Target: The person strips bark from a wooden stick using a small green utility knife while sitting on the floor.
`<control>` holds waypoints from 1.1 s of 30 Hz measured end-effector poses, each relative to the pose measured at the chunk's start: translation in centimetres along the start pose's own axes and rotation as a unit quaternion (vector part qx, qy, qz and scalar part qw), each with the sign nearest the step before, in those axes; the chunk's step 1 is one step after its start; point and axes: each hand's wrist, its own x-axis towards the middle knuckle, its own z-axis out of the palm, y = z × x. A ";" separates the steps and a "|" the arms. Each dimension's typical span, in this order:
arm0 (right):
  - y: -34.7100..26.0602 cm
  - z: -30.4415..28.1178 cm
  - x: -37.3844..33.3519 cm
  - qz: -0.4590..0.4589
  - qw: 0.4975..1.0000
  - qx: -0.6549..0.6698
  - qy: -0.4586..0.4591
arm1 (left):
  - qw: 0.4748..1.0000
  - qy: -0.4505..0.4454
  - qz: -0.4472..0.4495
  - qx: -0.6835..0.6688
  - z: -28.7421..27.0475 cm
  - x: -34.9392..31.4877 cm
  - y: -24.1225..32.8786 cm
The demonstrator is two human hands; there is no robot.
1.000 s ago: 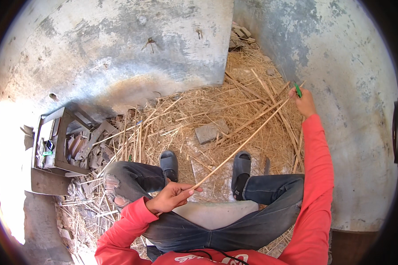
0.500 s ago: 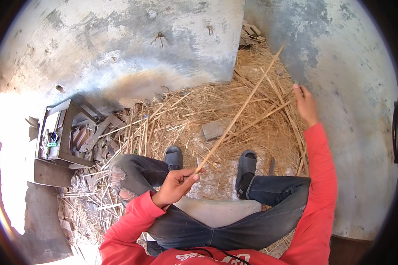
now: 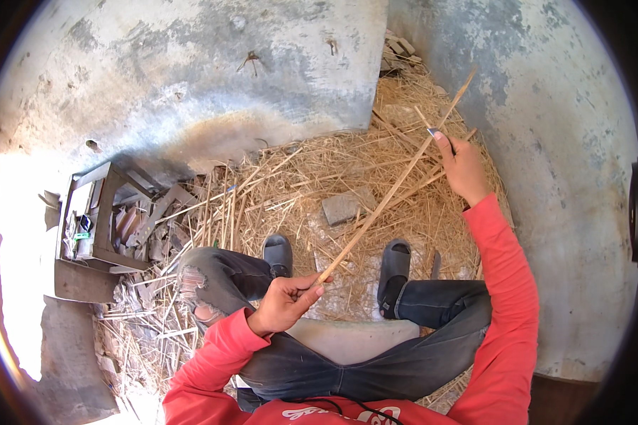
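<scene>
- Chest of the red sweatshirt [image 3: 503, 297], adjoining the waist of the dark jeans [image 3: 404, 368]: white lettering [image 3: 310, 412] in rounded, script-like strokes; lower part cut off by the picture edge; full wording not legible.
- Dark sock [image 3: 388, 309], directly beyond the right cuff of the jeans: one small pale mark; too small to read.
- All other surfaces around the jeans: no legible text, number or sign.
</scene>
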 end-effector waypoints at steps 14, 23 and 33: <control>-0.6 0.8 0.1 -0.020 1.000 0.002 0.015 | 0.999 -0.009 0.005 -0.030 -0.6 -0.4 0.0; -3.1 2.8 -1.3 -0.014 0.995 0.074 -0.064 | 0.996 -0.003 -0.011 -0.088 -0.9 -0.2 -0.3; -6.8 4.7 -5.3 -0.101 0.988 0.075 -0.092 | 0.993 0.029 -0.020 -0.108 -0.9 0.1 0.1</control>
